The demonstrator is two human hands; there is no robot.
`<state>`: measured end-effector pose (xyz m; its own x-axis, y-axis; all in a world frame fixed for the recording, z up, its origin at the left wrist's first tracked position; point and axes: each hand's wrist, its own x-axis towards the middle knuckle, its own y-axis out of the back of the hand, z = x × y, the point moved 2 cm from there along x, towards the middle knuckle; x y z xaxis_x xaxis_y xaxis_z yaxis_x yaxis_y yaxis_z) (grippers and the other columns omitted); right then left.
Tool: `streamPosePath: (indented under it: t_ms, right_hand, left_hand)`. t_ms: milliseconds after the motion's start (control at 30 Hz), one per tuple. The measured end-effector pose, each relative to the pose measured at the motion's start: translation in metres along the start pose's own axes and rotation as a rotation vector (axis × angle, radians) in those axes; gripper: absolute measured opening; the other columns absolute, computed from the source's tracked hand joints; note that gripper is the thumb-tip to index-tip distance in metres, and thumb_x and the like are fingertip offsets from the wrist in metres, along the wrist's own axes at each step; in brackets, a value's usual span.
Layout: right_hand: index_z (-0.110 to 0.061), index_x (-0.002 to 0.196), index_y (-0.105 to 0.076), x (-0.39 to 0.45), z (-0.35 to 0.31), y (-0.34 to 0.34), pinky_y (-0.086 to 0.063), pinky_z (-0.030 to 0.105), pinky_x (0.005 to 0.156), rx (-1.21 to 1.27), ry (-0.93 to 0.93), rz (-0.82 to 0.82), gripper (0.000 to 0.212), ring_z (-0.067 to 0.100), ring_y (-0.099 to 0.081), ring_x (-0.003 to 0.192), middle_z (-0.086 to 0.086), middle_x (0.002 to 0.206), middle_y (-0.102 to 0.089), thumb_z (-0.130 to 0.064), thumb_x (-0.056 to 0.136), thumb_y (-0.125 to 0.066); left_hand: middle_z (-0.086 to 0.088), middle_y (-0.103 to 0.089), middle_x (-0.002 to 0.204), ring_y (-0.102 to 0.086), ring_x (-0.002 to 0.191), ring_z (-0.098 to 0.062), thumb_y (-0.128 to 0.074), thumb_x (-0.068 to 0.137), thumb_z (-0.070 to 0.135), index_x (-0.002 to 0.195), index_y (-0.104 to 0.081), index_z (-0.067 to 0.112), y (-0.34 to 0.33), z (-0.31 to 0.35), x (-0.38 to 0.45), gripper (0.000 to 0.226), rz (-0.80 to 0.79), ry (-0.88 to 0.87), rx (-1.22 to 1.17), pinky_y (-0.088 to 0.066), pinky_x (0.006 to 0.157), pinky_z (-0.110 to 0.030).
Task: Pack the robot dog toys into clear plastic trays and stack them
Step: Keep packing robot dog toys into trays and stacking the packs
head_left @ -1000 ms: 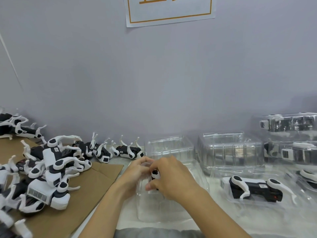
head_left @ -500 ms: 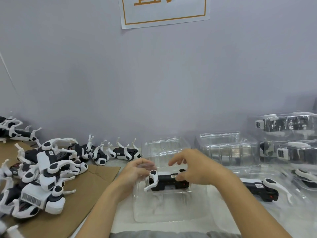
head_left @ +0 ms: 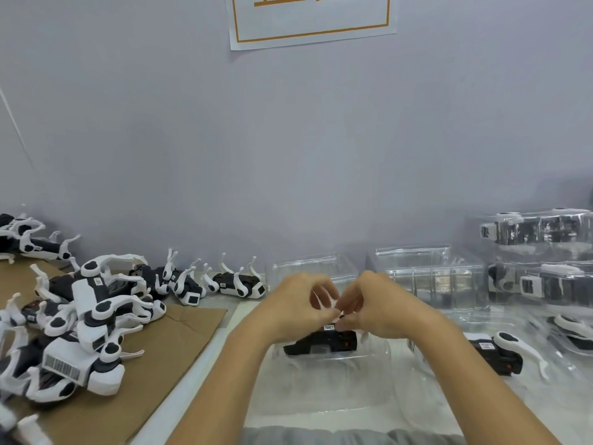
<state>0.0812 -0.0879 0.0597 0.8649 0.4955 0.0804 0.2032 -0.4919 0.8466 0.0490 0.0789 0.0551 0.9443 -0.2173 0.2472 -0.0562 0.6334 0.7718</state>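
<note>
Hands (head_left: 298, 306) (head_left: 375, 308) on robot dog (head_left: 321, 343) above tray (head_left: 321, 393).

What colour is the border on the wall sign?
Orange, on the white wall sign, seen in the head view.

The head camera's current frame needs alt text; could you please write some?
Both hands, left hand and right hand, grip a black-and-white robot dog toy over a clear plastic tray. Loose toys are heaped on cardboard at left; packed trays are stacked at right.
</note>
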Motion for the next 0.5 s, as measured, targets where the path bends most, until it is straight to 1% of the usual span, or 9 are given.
streamPosePath:
  t_ms: [67,100,167,200,233,300,400,500]
  right_hand:
    - [-0.024,0.092,-0.08,-0.001,-0.001,0.002,-0.058,0.03,0.08,0.022,0.018,-0.01,0.01,0.009,-0.07,0.085,-0.007,0.085,-0.075,-0.023,0.084,-0.074]
    - [-0.024,0.093,-0.079,-0.002,0.0,0.004,-0.058,0.032,0.083,0.042,0.025,-0.018,0.016,0.01,-0.07,0.088,-0.006,0.088,-0.076,-0.015,0.085,-0.068]
    - [-0.027,0.106,-0.077,-0.004,0.004,0.011,-0.056,0.027,0.087,0.097,0.015,-0.016,0.036,0.005,-0.068,0.097,-0.008,0.102,-0.074,-0.004,0.087,-0.057]
    - [-0.029,0.113,-0.074,-0.005,0.007,0.014,-0.054,0.022,0.085,0.119,0.004,-0.001,0.041,0.002,-0.066,0.1,-0.01,0.108,-0.071,-0.002,0.088,-0.055]
    - [-0.03,0.118,-0.071,-0.005,0.011,0.018,-0.051,0.018,0.081,0.126,-0.007,0.022,0.041,0.001,-0.064,0.1,-0.01,0.11,-0.068,-0.003,0.089,-0.057]
    - [-0.032,0.12,-0.068,-0.005,0.017,0.02,-0.046,0.014,0.072,0.098,-0.039,0.057,0.038,0.001,-0.06,0.095,-0.011,0.105,-0.061,-0.011,0.089,-0.067]
    - [-0.031,0.12,-0.067,-0.006,0.02,0.016,-0.042,0.016,0.068,0.034,-0.08,0.014,0.037,0.002,-0.058,0.085,-0.011,0.096,-0.057,-0.022,0.085,-0.076]
    - [-0.03,0.118,-0.067,-0.005,0.019,0.015,-0.037,0.016,0.063,0.006,-0.092,0.002,0.036,0.002,-0.053,0.074,-0.012,0.086,-0.053,-0.025,0.084,-0.078]
  left_hand:
    - [0.008,-0.068,0.09,-0.063,0.08,-0.007,-0.068,0.088,0.037,0.091,-0.058,0.032,-0.015,0.004,0.001,0.012,-0.045,0.029,-0.04,-0.05,0.071,-0.023]
    - [0.007,-0.068,0.092,-0.062,0.081,-0.008,-0.066,0.089,0.041,0.092,-0.057,0.03,-0.019,0.003,0.002,0.015,-0.04,0.047,-0.033,-0.051,0.072,-0.025]
    - [0.008,-0.067,0.094,-0.062,0.083,-0.007,-0.065,0.089,0.047,0.095,-0.06,0.03,-0.022,0.002,0.003,0.019,-0.037,0.064,-0.013,-0.052,0.075,-0.025]
    - [0.009,-0.065,0.094,-0.061,0.082,-0.005,-0.064,0.089,0.05,0.096,-0.061,0.032,-0.023,0.002,0.003,0.02,-0.051,0.066,-0.001,-0.051,0.074,-0.024]
    - [0.011,-0.064,0.094,-0.06,0.081,-0.003,-0.064,0.087,0.053,0.096,-0.062,0.034,-0.024,0.004,0.002,0.02,-0.068,0.066,0.018,-0.051,0.074,-0.024]
    - [0.012,-0.059,0.096,-0.057,0.083,-0.002,-0.066,0.084,0.056,0.097,-0.064,0.035,-0.028,0.008,0.001,0.025,-0.088,0.066,0.082,-0.049,0.074,-0.024]
    - [0.01,-0.054,0.103,-0.056,0.098,-0.011,-0.068,0.081,0.059,0.1,-0.061,0.034,-0.034,0.015,0.002,0.032,-0.068,0.091,0.162,-0.049,0.083,-0.031]
    - [0.007,-0.052,0.105,-0.055,0.107,-0.019,-0.069,0.082,0.059,0.107,-0.059,0.031,-0.037,0.02,0.004,0.039,-0.072,0.146,0.21,-0.049,0.089,-0.036]
